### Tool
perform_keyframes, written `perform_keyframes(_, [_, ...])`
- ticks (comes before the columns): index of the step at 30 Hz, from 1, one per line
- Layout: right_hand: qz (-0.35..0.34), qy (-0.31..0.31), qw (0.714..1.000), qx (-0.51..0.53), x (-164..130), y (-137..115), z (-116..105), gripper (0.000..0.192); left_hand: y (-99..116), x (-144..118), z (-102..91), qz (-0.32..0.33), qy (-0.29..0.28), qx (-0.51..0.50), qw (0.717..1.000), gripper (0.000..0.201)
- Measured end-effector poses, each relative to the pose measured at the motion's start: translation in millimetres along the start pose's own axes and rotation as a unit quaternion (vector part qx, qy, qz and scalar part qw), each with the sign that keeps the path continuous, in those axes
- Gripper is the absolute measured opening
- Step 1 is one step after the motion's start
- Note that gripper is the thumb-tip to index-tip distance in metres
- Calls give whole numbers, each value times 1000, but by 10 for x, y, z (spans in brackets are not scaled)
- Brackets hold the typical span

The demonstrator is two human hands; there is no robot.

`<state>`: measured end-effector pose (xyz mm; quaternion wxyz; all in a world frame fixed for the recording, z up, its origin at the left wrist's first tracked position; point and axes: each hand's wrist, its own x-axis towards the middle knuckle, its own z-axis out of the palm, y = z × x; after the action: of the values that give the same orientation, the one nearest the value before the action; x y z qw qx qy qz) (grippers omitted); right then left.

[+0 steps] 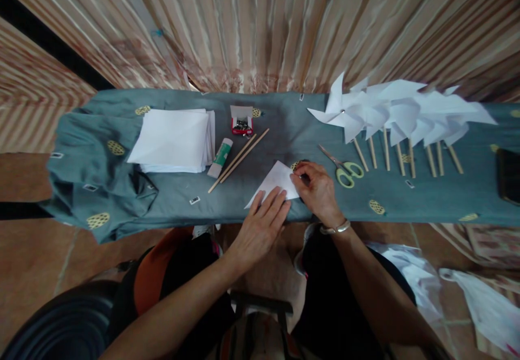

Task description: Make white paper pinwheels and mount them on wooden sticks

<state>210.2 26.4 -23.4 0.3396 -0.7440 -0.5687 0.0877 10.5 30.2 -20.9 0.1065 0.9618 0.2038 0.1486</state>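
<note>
One white paper piece [277,178] on the bench [288,116], near edge. Left hand [262,224] flat on it, fingers extended; right hand [319,189] pinching its right corner. Scissors [339,164] just right, two sticks [244,155] left.

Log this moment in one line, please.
left hand: laid on white paper | right hand: at its edge | nearby: scissors, glue stick, pinwheels

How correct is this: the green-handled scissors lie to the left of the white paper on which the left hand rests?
Only the side is wrong: in the head view, the green-handled scissors lie to the right of the white paper on which the left hand rests.
</note>
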Motion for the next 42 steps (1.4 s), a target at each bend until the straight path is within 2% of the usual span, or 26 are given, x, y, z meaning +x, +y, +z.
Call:
perform_keyframes(7, [-13, 25, 1000, 1, 7, 30, 46, 8, -37, 7, 40, -9, -18, 7, 1000, 54])
perform_keyframes(25, [-21, 33, 998, -40, 19, 1, 60, 8, -65, 33, 72, -17, -49, 12, 999, 62])
perform_keyframes(30, [-45, 8, 995, -89, -44, -24, 26, 20, -65, 53, 71, -15, -68, 28, 997, 61])
perform_keyframes(35, [-64, 3, 985, -160, -275, -103, -16, 53, -65, 56, 86, -18, -80, 37, 996, 62])
perform_keyframes(38, [-74, -5, 982, -173, -401, -81, -30, 55, -72, 52, 101, -17, -84, 36, 996, 66])
perform_keyframes(42, [-45, 2, 984, -172, -462, 88, -92, 55, -106, 39, 115, -6, -79, 36, 996, 64])
